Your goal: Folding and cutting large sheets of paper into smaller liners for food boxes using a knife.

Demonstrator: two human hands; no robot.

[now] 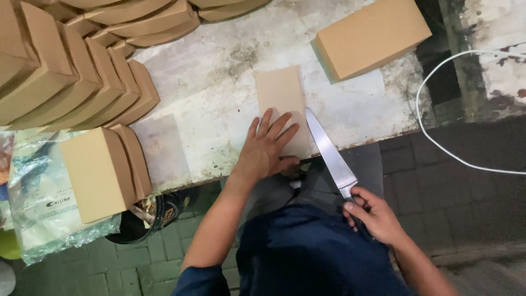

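My left hand [267, 148] lies flat, fingers spread, on the near end of a thin tan cardboard sheet [279, 90] that rests on the worn white table [219, 82]. My right hand [372, 214] grips the handle of a large kitchen knife [327, 151]. The steel blade points away from me, and its tip sits beside the sheet's right edge near the table's front edge. The handle is mostly hidden in my fist.
A brown cardboard box [372, 35] stands at the back right of the table. Several folded boxes [71, 71] lean in a row at the left, with one more box [101, 172] on a plastic bag. A white cable [438, 142] loops over the dark brick floor.
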